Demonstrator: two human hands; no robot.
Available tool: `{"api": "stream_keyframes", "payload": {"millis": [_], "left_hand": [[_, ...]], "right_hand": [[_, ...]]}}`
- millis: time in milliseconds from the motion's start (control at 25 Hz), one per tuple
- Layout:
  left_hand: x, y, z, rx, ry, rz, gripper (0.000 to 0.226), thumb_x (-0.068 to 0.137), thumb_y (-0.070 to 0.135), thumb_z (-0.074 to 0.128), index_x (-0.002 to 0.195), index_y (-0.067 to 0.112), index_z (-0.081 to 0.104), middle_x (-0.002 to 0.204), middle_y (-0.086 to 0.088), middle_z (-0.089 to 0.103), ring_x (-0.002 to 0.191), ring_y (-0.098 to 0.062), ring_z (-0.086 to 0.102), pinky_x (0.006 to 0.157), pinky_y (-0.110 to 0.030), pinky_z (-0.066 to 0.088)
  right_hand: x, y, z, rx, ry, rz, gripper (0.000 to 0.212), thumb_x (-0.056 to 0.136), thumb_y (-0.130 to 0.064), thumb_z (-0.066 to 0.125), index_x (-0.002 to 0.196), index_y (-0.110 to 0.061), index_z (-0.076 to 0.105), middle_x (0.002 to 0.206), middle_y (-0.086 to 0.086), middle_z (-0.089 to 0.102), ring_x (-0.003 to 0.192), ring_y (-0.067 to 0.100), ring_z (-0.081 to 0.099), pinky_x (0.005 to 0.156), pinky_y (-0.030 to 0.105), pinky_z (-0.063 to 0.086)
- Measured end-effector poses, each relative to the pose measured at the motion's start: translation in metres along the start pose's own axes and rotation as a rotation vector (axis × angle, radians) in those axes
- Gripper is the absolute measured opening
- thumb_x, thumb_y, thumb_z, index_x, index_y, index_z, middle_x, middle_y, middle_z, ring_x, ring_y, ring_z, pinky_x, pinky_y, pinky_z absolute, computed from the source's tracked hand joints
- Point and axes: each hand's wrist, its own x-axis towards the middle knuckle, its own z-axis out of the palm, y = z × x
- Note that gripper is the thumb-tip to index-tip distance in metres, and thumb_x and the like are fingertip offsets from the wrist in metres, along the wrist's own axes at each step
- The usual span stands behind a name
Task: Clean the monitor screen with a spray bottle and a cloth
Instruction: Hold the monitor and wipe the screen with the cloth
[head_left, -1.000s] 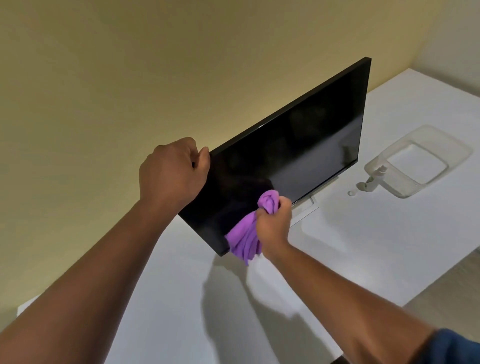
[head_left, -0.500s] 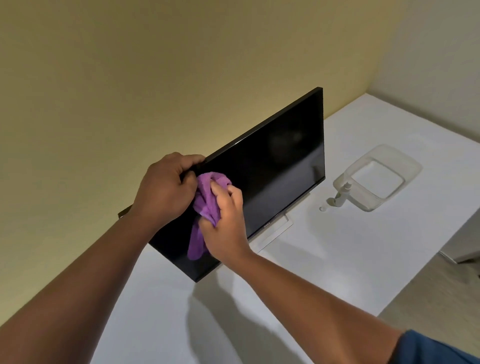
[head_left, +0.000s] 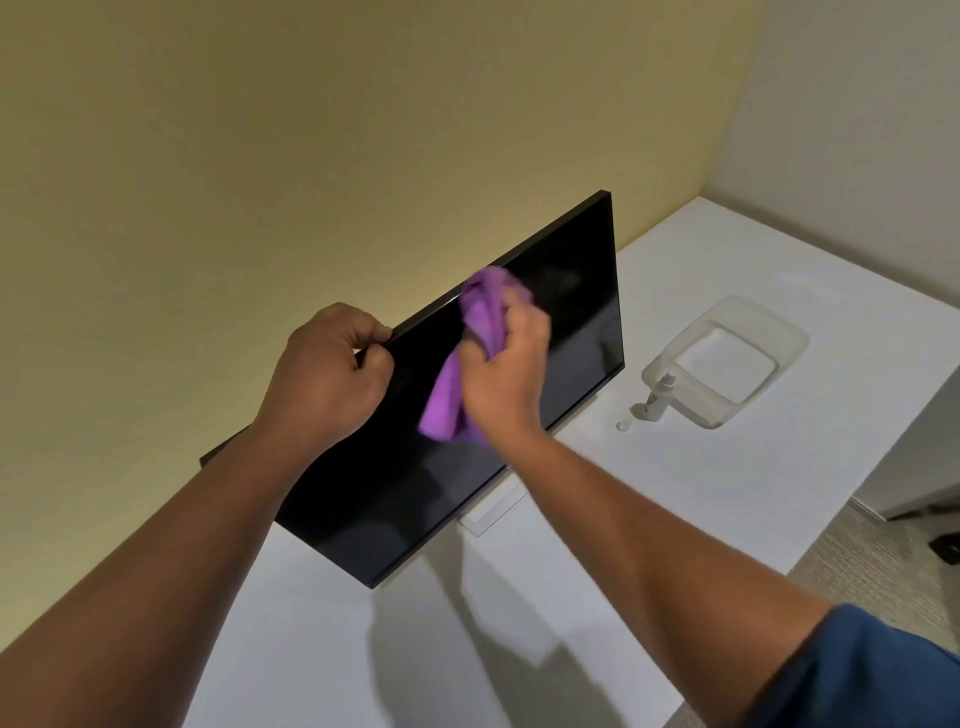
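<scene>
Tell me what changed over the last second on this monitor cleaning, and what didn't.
The right hand carried the purple cloth from the screen's lower left area up to the top edge, then rightward along it, toward the middle of the monitor. The left hand kept its grip on the top edge. The spray bottle and clear tray stayed put on the white table.

A clear plastic tray (head_left: 789, 332) sits on the white desk (head_left: 675, 499) beside a yellow wall (head_left: 260, 156).
</scene>
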Motion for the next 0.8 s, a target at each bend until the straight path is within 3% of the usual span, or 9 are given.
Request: {"api": "stream_keyframes", "payload": {"millis": [40, 160, 200, 320, 360, 480, 640, 800], "left_hand": [[0.003, 0.003, 0.001, 0.015, 0.007, 0.007, 0.015, 0.092, 0.013, 0.060, 0.097, 0.012, 0.074, 0.104, -0.001, 0.066, 0.096, -0.021, 0.062, 0.084, -0.028, 0.045], [0.012, 0.011, 0.004, 0.112, 0.017, 0.019, 0.022, 0.096, 0.027, 0.062, 0.081, 0.011, 0.066, 0.088, -0.004, 0.062, 0.084, -0.024, 0.058, 0.074, -0.034, 0.043], [0.015, 0.014, 0.005, 0.135, 0.027, 0.024, 0.029, 0.097, 0.031, 0.062, 0.077, 0.011, 0.063, 0.083, -0.004, 0.061, 0.081, -0.026, 0.057, 0.072, -0.036, 0.043], [0.024, 0.021, 0.008, 0.156, 0.042, -0.024, 0.043, 0.098, 0.041, 0.060, 0.070, 0.009, 0.060, 0.073, -0.006, 0.061, 0.074, -0.029, 0.059, 0.068, -0.041, 0.049], [0.027, 0.024, 0.009, 0.157, 0.034, -0.062, 0.046, 0.098, 0.043, 0.060, 0.068, 0.009, 0.059, 0.070, -0.006, 0.061, 0.071, -0.029, 0.060, 0.066, -0.040, 0.050], [0.038, 0.026, 0.011, 0.118, -0.002, -0.163, 0.046, 0.097, 0.045, 0.062, 0.072, 0.007, 0.058, 0.070, -0.007, 0.063, 0.069, -0.027, 0.061, 0.062, -0.035, 0.046], [0.038, 0.020, 0.018, -0.083, -0.110, -0.142, 0.015, 0.102, 0.035, 0.057, 0.093, 0.025, 0.065, 0.085, 0.003, 0.068, 0.073, -0.019, 0.061, 0.065, -0.030, 0.045], [0.038, 0.016, 0.022, -0.140, -0.142, -0.107, 0.018, 0.105, 0.029, 0.054, 0.096, 0.026, 0.070, 0.081, -0.002, 0.069, 0.070, -0.018, 0.059, 0.066, -0.028, 0.043]], "right_hand": [[-0.020, 0.001, 0.008, -0.031, -0.113, -0.086, 0.060, 0.083, 0.000, 0.063, 0.140, -0.010, 0.051, 0.129, 0.005, 0.040, 0.102, -0.002, 0.048, 0.093, 0.005, 0.038], [-0.038, 0.016, 0.008, -0.116, -0.300, -0.257, 0.058, 0.083, -0.002, 0.062, 0.139, -0.010, 0.052, 0.132, 0.007, 0.041, 0.114, 0.014, 0.047, 0.098, 0.027, 0.049], [-0.027, 0.020, 0.003, -0.124, -0.274, -0.261, 0.055, 0.083, -0.001, 0.061, 0.136, -0.010, 0.054, 0.130, 0.007, 0.043, 0.113, 0.014, 0.047, 0.098, 0.026, 0.048], [0.027, 0.012, -0.021, -0.166, -0.102, -0.196, 0.051, 0.082, 0.001, 0.054, 0.132, -0.007, 0.057, 0.128, 0.011, 0.046, 0.104, 0.000, 0.041, 0.093, 0.004, 0.034], [0.049, 0.009, -0.030, -0.196, -0.055, -0.194, 0.051, 0.082, 0.000, 0.052, 0.132, -0.009, 0.057, 0.127, 0.011, 0.048, 0.100, -0.004, 0.040, 0.090, 0.003, 0.034], [0.110, 0.002, -0.053, -0.245, 0.025, -0.208, 0.053, 0.084, -0.008, 0.047, 0.135, -0.014, 0.057, 0.126, 0.011, 0.049, 0.103, 0.003, 0.042, 0.093, 0.018, 0.040], [0.150, 0.004, -0.075, -0.317, 0.032, -0.151, 0.052, 0.088, -0.007, 0.049, 0.137, -0.022, 0.059, 0.118, 0.002, 0.043, 0.104, 0.012, 0.047, 0.091, 0.014, 0.033], [0.173, -0.003, -0.091, -0.470, 0.038, -0.163, 0.037, 0.091, -0.016, 0.049, 0.121, -0.027, 0.068, 0.114, 0.001, 0.044, 0.102, 0.019, 0.052, 0.088, 0.024, 0.041]]}}
